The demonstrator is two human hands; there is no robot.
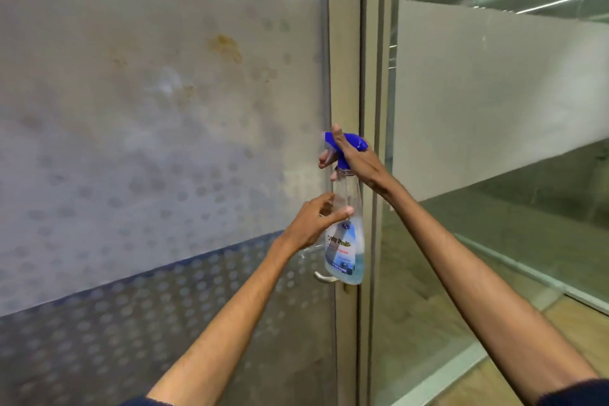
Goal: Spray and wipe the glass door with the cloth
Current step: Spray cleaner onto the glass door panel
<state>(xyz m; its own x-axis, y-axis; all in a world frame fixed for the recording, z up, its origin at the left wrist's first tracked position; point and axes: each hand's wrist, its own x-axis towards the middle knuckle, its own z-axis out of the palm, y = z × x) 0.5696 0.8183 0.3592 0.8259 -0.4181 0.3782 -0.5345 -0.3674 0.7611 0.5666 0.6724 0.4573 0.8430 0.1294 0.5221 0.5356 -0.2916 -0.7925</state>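
Note:
The glass door point(148, 115) fills the left half of the view; its frosted, dotted film carries brownish stains near the upper middle. A clear spray bottle point(346, 247) with a blue trigger head and a little blue liquid hangs upright in front of the door's right edge. My right hand point(354, 160) grips the blue head, fingers around the trigger, nozzle pointing left at the glass. My left hand point(318, 222) is at the bottle's middle, thumb and fingers touching its body. No cloth is in view.
A metal door frame point(349, 59) runs vertically just right of the bottle. A door handle point(324, 277) shows below the bottle. To the right stands a glass partition point(494, 92) with a frosted band, and tan floor behind it.

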